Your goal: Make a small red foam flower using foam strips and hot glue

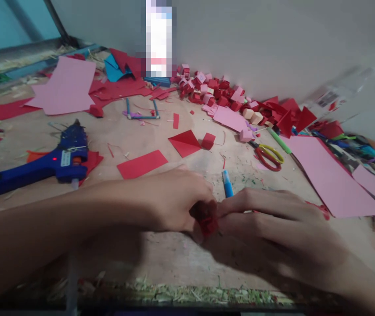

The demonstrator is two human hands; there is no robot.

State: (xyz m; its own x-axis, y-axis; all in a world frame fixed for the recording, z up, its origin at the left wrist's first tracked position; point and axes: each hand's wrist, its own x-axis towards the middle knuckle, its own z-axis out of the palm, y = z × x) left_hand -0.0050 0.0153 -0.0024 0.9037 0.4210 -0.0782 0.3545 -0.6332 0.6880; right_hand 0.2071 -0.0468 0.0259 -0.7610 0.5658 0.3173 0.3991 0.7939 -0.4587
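Note:
Low over the table's near middle, my left hand [177, 197] is curled closed around a small red paper piece [209, 224]. Its exact shape is mostly hidden by the fingers and blurred. My right hand [283, 224] reaches in from the right, thumb and fingertips pressed against the same piece. Just beyond the fingers lies a blue marker-like stick [227, 184]. A flat red paper strip [142, 164], a creased red paper square [185, 143] and a small red paper cube [208, 141] rest farther off.
A blue hot glue gun [65, 160] lies at left. Many red and pink paper cubes [207, 90] are heaped along the wall. Scissors [269, 156] and a large pink sheet [332, 175] lie at right. Pink and red sheets [69, 87] cover the back left.

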